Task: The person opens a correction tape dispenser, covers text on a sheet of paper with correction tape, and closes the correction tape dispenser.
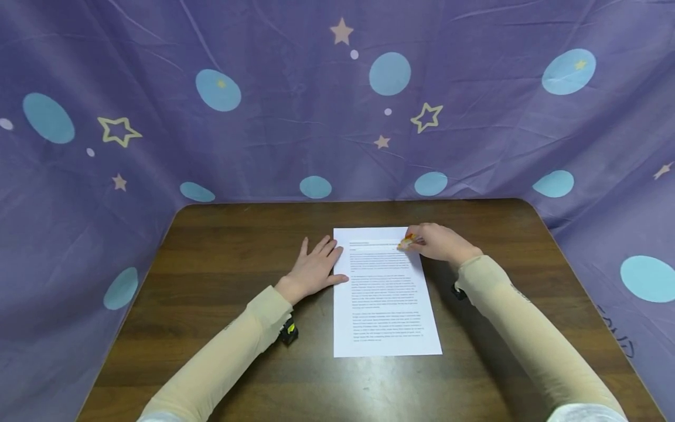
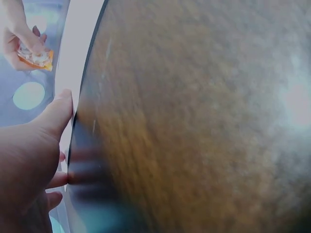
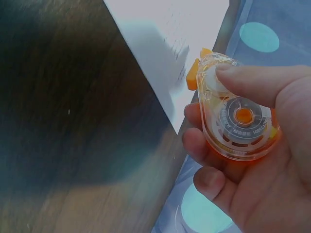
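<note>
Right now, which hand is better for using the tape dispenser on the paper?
Probably the right hand: it holds the tape dispenser near the top of the paper. The left hand touches the paper's left edge.

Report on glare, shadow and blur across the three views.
Head: soft glare on the table near the lower edge of the sheet, print too small to read; left wrist: table blurred, bright glare at the right edge; right wrist: dark shadow across table and part of the sheet, tape dispenser fairly sharp.
</note>
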{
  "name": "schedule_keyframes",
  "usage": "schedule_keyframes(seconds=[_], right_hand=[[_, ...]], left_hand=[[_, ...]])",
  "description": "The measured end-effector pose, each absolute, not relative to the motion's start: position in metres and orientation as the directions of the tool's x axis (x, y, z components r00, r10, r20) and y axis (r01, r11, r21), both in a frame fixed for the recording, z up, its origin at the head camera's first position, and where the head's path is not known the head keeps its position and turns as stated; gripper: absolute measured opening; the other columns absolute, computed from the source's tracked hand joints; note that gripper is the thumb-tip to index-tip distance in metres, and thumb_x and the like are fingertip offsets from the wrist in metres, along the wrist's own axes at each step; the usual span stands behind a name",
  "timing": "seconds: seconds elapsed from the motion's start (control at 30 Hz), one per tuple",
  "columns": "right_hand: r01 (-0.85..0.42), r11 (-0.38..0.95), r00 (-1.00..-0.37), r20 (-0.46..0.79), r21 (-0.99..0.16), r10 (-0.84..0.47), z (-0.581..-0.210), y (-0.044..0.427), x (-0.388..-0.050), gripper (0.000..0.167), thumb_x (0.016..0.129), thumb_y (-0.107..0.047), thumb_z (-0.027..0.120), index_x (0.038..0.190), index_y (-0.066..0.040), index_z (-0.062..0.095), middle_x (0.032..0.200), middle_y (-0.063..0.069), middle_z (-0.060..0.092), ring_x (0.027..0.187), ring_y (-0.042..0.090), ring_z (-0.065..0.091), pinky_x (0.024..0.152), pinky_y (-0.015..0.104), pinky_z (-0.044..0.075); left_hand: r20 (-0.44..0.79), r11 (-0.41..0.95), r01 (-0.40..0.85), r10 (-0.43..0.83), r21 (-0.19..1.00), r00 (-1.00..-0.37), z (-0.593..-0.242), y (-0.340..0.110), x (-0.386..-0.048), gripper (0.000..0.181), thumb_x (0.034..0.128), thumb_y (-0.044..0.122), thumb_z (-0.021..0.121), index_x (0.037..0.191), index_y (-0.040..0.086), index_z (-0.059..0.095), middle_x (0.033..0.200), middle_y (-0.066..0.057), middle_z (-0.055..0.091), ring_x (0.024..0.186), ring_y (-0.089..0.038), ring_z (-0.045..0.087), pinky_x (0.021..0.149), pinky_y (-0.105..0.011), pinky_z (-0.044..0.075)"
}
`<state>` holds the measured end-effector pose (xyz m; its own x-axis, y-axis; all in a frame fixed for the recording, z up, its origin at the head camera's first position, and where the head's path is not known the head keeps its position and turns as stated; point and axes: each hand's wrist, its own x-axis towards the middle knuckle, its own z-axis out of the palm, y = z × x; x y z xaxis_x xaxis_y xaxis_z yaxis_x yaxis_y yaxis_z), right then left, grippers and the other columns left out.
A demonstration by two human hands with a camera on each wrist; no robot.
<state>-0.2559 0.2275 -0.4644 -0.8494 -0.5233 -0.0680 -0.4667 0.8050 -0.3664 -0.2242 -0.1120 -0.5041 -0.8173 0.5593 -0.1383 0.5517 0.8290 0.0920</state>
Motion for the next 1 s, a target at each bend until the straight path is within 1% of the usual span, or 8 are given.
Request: schedule_keyframes(seconds=[0.2,0.4,0.57,0.77,0.87,1.0], right_hand=[[-0.48,0.786,-0.832,-0.08,-0.39,-0.548,-0.466,0.217,-0.256,0.02,0.1,-0.02,0.072,0.114,-0.007,0.073,0.106,0.007,0.073,0.083,0.017,0.061,0.077,0.043,0.053],[-0.487,0.78,-0.823,-0.093,-0.393,-0.56,-0.466,0.198,-0.257,0.02,0.1,-0.024,0.072,0.114,-0.009,0.073,0.109,0.007,0.073,0.089,0.019,0.063,0.082,0.044,0.054],[-0.497,0.778,-0.814,-0.103,-0.386,-0.571,-0.467,0.183,-0.257,0.021,0.1,-0.024,0.073,0.114,-0.009,0.073,0.103,0.005,0.071,0.087,0.018,0.061,0.082,0.042,0.053],[-0.537,0.749,-0.788,-0.087,-0.389,-0.61,-0.47,0.166,-0.257,0.017,0.1,-0.023,0.073,0.111,-0.009,0.074,0.097,0.002,0.07,0.08,0.014,0.059,0.075,0.036,0.052],[-0.543,0.744,-0.783,-0.086,-0.389,-0.617,-0.47,0.16,-0.258,0.017,0.1,-0.022,0.073,0.111,-0.01,0.074,0.096,0.002,0.069,0.079,0.013,0.059,0.075,0.035,0.052],[-0.556,0.741,-0.776,-0.085,-0.377,-0.625,-0.471,0.153,-0.259,0.017,0.1,-0.023,0.072,0.112,-0.01,0.073,0.096,0.002,0.069,0.079,0.013,0.059,0.075,0.034,0.053]], left_hand=[[-0.162,0.825,0.555,0.566,0.108,-0.808,-0.502,-0.114,-0.224,0.08,0.1022,0.067,0.048,0.161,0.014,0.041,0.17,-0.013,0.029,0.16,-0.032,0.017,0.121,-0.072,0.01],[-0.182,0.828,0.545,0.561,0.133,-0.808,-0.5,-0.114,-0.224,0.082,0.1003,0.066,0.054,0.161,0.013,0.04,0.17,-0.013,0.028,0.16,-0.032,0.017,0.12,-0.072,0.011],[-0.187,0.834,0.527,0.55,0.161,-0.814,-0.5,-0.113,-0.223,0.082,0.1001,0.064,0.056,0.162,0.012,0.039,0.171,-0.013,0.026,0.16,-0.032,0.017,0.121,-0.071,0.01],[-0.187,0.836,0.514,0.545,0.192,-0.817,-0.502,-0.114,-0.223,0.083,0.0996,0.063,0.058,0.161,0.011,0.039,0.171,-0.014,0.025,0.159,-0.033,0.021,0.12,-0.07,0.017],[-0.177,0.832,0.519,0.551,0.196,-0.816,-0.504,-0.114,-0.224,0.084,0.0992,0.063,0.059,0.161,0.01,0.039,0.171,-0.015,0.026,0.158,-0.034,0.023,0.119,-0.071,0.02],[-0.17,0.83,0.522,0.554,0.197,-0.815,-0.504,-0.114,-0.225,0.085,0.099,0.063,0.059,0.161,0.009,0.04,0.17,-0.016,0.027,0.157,-0.035,0.024,0.118,-0.071,0.021]])
